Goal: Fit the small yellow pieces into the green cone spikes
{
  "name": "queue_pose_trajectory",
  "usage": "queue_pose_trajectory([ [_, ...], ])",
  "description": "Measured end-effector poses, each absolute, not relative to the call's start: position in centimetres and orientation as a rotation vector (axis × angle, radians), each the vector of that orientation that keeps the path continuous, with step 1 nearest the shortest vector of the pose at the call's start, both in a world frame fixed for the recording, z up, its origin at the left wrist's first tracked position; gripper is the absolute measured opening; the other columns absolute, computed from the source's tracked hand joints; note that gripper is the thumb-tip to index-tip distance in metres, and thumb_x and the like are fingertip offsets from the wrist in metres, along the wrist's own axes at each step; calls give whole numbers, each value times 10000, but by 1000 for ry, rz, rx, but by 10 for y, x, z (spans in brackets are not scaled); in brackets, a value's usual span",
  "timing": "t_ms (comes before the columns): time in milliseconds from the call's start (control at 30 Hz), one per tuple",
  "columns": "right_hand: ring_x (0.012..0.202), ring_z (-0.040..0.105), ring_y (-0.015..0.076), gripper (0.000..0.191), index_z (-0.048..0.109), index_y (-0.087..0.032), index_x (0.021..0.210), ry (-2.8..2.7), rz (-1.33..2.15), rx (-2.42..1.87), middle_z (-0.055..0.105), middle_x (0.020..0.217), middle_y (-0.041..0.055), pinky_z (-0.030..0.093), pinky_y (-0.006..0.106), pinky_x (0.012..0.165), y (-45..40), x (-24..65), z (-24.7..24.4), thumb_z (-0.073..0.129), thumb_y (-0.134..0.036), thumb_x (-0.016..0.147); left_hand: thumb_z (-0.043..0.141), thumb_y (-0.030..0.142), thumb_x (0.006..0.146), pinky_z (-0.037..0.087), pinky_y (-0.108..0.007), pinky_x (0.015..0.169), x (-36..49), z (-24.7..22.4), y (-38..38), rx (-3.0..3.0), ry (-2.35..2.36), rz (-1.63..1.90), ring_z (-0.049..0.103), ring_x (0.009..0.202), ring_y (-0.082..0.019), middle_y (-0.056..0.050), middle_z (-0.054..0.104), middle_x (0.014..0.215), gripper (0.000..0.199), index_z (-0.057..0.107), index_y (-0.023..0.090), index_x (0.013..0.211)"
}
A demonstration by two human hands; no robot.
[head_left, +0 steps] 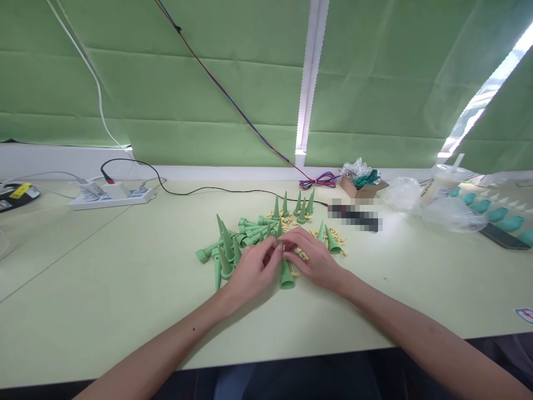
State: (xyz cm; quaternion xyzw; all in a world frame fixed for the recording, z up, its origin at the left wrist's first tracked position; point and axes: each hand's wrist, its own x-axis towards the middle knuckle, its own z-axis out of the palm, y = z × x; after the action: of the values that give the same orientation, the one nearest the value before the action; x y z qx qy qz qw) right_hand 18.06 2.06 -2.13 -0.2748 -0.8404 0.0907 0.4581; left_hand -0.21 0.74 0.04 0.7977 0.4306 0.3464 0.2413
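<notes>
My left hand (259, 263) and my right hand (313, 258) meet at the fingertips over the middle of a pile of green plastic spikes. Both are closed in a pinch. From between them a hollow green spike (287, 276) points its open wide end towards me; its narrow end is hidden at my left fingers, which seem to grip it. Whatever my right fingertips pinch is too small to make out. More green spikes (227, 244) stand and lie to the left, and others (332, 241) sit right of my right hand. Small yellow plastic pieces (338, 238) lie scattered around.
A white power strip (112, 197) with plugs is at the back left, its black cable crossing the table. Behind on the right are a blurred dark object (353, 216), a cardboard box (363, 189), plastic bags, a drink cup (441, 183) and several teal pieces (497, 214).
</notes>
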Motion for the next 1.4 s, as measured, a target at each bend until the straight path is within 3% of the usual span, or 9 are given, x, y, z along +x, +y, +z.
queue_pose_trajectory([
  [467, 810, 632, 158, 232, 542, -236, 1158, -2039, 248, -628, 579, 1028, 70, 587, 324, 730, 21, 182, -21, 565, -171, 936, 447, 347, 959, 274, -226, 517, -3, 1, 10, 2054, 1131, 900, 361, 534, -90, 58, 432, 578, 280, 513, 177, 746],
  [667, 802, 634, 154, 256, 532, -240, 1171, -2035, 245, -608, 568, 1047, 71, 588, 322, 734, 22, 183, -22, 579, -171, 929, 443, 337, 957, 280, -225, 520, -4, 2, 10, 2029, 1088, 882, 351, 545, -90, 57, 419, 590, 292, 476, 176, 716],
  [833, 764, 609, 151, 231, 533, -234, 1158, -2042, 197, -627, 569, 1012, 69, 566, 316, 710, 22, 182, -19, 582, -200, 934, 456, 316, 948, 274, -228, 512, -3, 2, 9, 2007, 1109, 937, 337, 539, -91, 57, 387, 576, 300, 458, 177, 682],
  [1000, 759, 603, 154, 244, 539, -225, 1152, -2030, 191, -663, 594, 979, 61, 541, 314, 717, 21, 181, -17, 618, -231, 921, 456, 367, 957, 301, -230, 495, -3, 4, 8, 1931, 1162, 1064, 378, 515, -92, 44, 451, 593, 311, 514, 179, 715],
  [1400, 766, 596, 159, 121, 583, -207, 1069, -2033, 213, -717, 636, 890, 51, 507, 297, 701, 20, 181, -20, 520, -223, 967, 472, 409, 955, 336, -222, 470, -2, 6, 8, 1865, 1147, 1084, 410, 474, -85, 36, 491, 599, 325, 537, 178, 736],
])
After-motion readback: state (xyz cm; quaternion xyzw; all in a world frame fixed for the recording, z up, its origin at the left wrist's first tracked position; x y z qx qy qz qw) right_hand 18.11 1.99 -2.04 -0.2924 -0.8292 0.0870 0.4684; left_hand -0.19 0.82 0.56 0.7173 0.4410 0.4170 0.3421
